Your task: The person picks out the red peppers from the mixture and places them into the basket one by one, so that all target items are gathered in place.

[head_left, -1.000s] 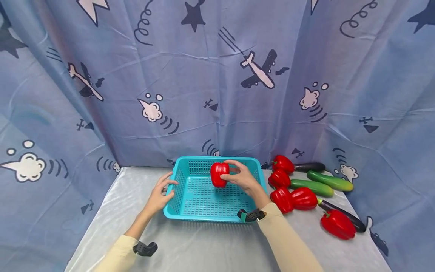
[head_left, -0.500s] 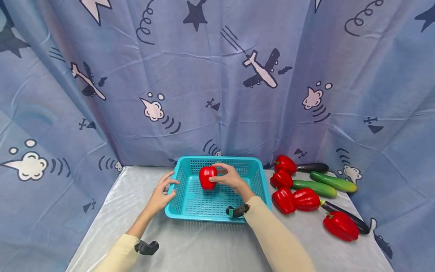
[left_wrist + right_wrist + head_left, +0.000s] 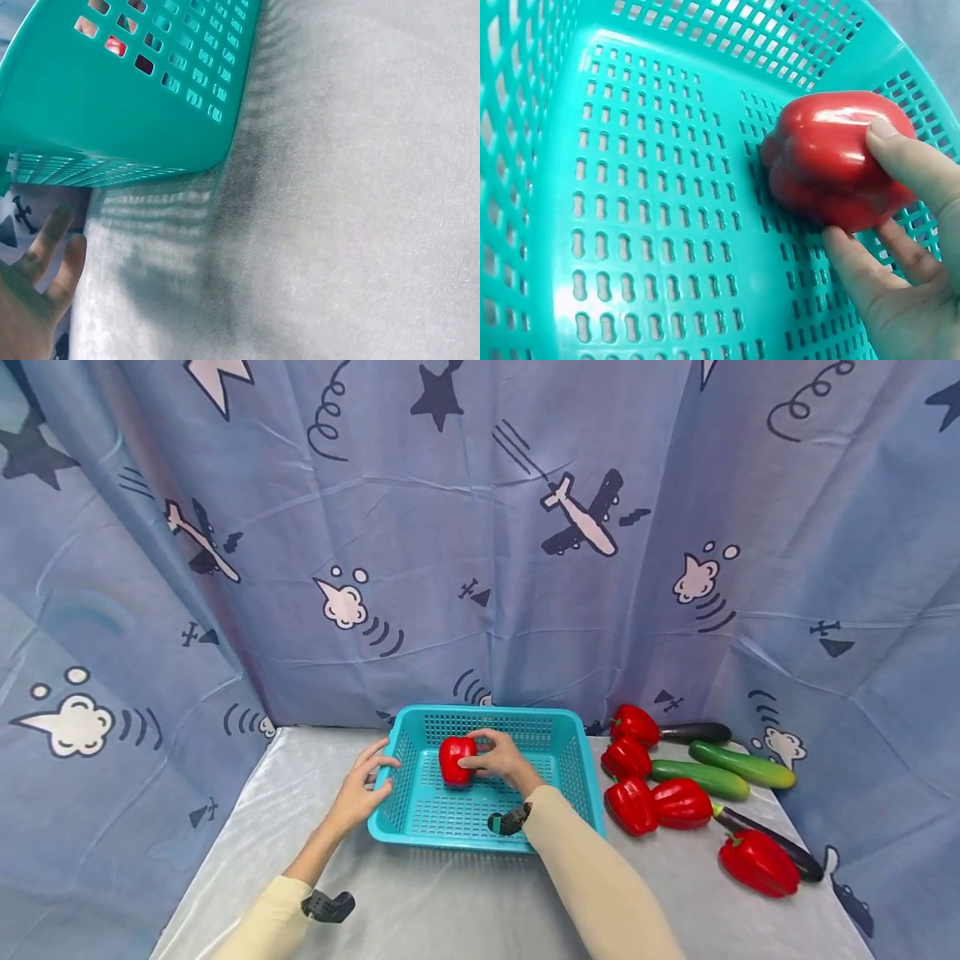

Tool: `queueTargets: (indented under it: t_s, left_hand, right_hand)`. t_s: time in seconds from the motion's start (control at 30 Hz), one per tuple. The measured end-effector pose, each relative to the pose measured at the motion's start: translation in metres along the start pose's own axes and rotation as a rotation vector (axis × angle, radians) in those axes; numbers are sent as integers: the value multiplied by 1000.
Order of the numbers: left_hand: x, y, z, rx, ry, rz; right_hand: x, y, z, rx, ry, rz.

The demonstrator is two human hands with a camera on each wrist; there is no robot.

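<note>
A red bell pepper (image 3: 456, 762) is inside the turquoise perforated basket (image 3: 487, 843), towards its left back part. My right hand (image 3: 501, 762) grips this pepper from the right. In the right wrist view the thumb (image 3: 911, 154) lies across the top of the pepper (image 3: 832, 150), and other fingers reach underneath, close over the slotted floor. My left hand (image 3: 362, 785) is at the basket's left side, its fingers spread and loosely bent, fingertips overlapping the rim. Two of those fingers (image 3: 69, 274) appear in the left wrist view, apart from the basket wall (image 3: 112, 120).
Right of the basket lie several more red bell peppers (image 3: 632, 806), two green cucumbers (image 3: 701, 778) and two dark eggplants (image 3: 780, 843). A patterned blue curtain (image 3: 420, 543) hangs behind the table, which has a whitish cloth (image 3: 420, 910).
The right hand has carried the pepper leftward and lower inside the basket. The left hand stays by the basket's left rim, and the whole view has shifted slightly.
</note>
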State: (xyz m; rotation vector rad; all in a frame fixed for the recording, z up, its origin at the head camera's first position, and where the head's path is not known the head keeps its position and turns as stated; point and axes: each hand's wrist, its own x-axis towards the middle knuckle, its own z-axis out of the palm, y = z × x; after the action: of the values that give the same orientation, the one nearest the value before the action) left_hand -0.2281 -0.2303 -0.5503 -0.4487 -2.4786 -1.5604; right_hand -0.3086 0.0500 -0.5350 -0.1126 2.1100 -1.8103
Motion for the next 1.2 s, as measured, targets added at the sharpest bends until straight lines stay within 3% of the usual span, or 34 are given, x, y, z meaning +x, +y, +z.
queueTargets:
  t_s: [0.2, 0.47, 0.63, 0.87, 1.0, 1.2]
  left_hand:
    - [0, 1, 2, -17, -4, 3]
    - [0, 2, 2, -27, 7, 36]
    - [0, 2, 3, -23, 5, 17]
    - [-1, -1, 2, -4, 3, 17]
    - [-1, -2, 2, -1, 9, 11]
    - [-4, 17, 2, -13, 25, 33]
  right_hand:
    - [-1, 2, -3, 9, -10, 8]
    - [-6, -9, -15, -117, -33, -6]
    - [-12, -17, -24, -110, -47, -23]
    - [-19, -20, -34, -93, 32, -142]
    - [-24, -22, -41, -32, 58, -164]
    - [-36, -28, -53, -10, -6, -181]
